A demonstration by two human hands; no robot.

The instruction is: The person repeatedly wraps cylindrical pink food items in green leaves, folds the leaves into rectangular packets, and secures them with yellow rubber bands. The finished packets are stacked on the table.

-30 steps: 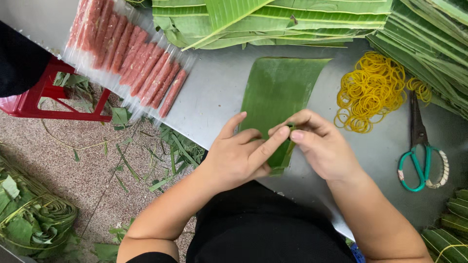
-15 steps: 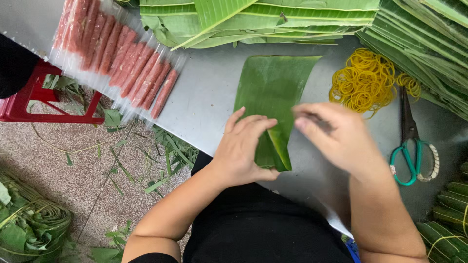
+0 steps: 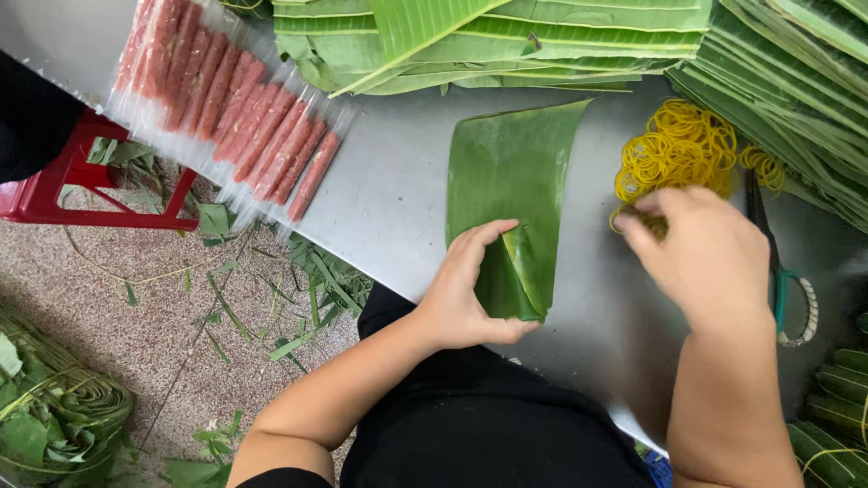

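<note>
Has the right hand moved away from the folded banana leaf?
Yes. The right hand left the banana leaf and went right, to the yellow rubber bands.

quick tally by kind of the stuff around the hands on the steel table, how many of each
flat leaf piece being folded: 1
pile of yellow rubber bands: 1
scissors with teal handles: 1
batch of pink sausage sticks in clear wrap: 1
hands: 2, the left hand on the fold, the right hand at the bands
total: 6
</note>
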